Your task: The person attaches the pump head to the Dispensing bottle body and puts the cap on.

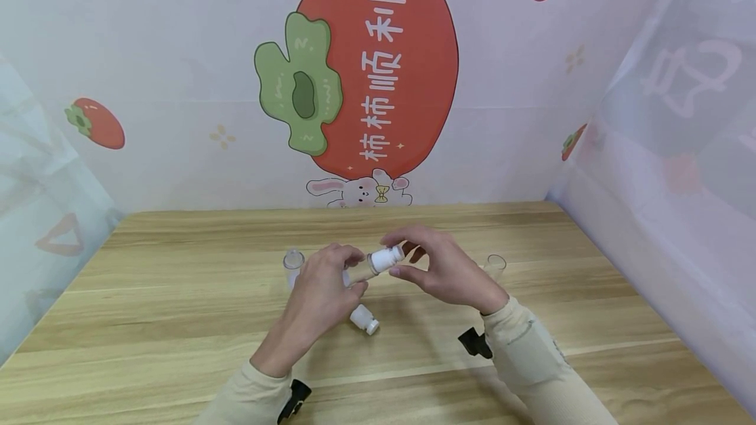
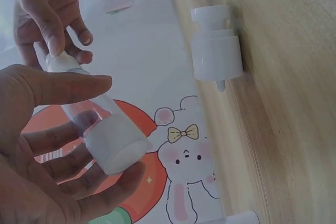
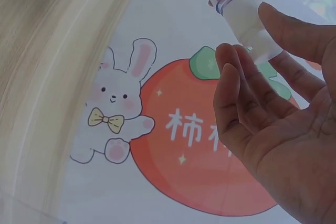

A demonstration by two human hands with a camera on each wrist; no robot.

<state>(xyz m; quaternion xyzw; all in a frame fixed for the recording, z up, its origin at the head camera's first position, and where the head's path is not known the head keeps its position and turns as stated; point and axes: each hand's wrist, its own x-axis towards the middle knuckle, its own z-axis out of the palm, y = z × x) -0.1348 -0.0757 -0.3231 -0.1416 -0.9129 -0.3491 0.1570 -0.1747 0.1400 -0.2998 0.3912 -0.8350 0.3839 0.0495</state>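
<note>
My left hand (image 1: 323, 284) grips a slim clear bottle (image 1: 361, 271) with a white base (image 2: 116, 144), held tilted above the table. A white pump top (image 1: 386, 259) sits at the bottle's upper end, angled to the right. My right hand (image 1: 444, 266) pinches that top, thumb below and fingers curled round the far side in the head view. Under the left hand, a second white pump top (image 1: 363, 319) lies on its side on the table, its small stem (image 2: 221, 85) showing in the left wrist view.
A clear cylindrical container (image 1: 293, 260) stands beyond the left hand, partly hidden by it. Behind the right wrist is a clear cup-like piece (image 1: 495, 263). The wooden table (image 1: 147, 320) meets a printed backdrop (image 1: 207, 71) at its far edge.
</note>
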